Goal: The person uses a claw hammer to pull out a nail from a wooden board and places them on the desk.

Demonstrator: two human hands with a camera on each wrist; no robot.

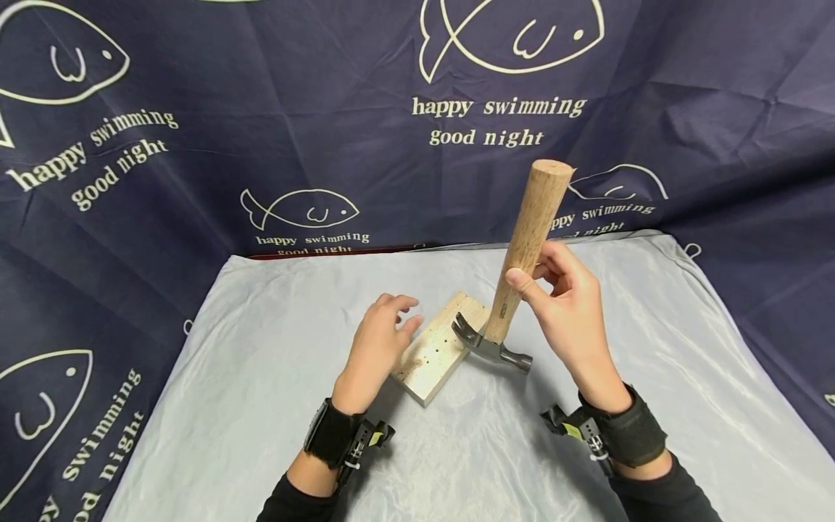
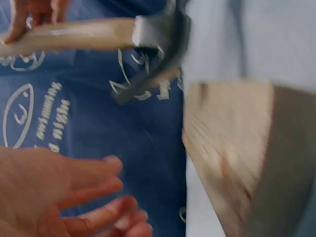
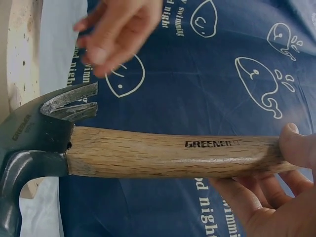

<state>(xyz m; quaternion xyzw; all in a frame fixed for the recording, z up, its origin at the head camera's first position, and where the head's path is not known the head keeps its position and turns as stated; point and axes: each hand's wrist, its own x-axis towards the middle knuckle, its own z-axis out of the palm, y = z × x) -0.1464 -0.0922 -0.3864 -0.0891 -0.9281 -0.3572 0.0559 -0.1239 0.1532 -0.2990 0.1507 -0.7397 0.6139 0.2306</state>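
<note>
My right hand (image 1: 570, 308) grips a claw hammer (image 1: 527, 232) by the middle of its wooden handle, thumb on the near side. The hammer stands head-down, its dark metal head low beside a wooden block (image 1: 443, 346) and its claw overlapping the block's right edge in the head view. Dark small holes or marks dot the block's top. My left hand (image 1: 378, 341) hovers by the block's left side, fingers loosely bent with nothing in them. In the right wrist view the handle (image 3: 163, 153) bears the word GREENER, and the split claw points toward the left hand (image 3: 123, 34).
A pale cloth (image 1: 274, 348) covers the table under the block. Behind it hangs a dark blue curtain (image 1: 365, 130) with white fish drawings and lettering. Both wrists wear black straps with small cameras.
</note>
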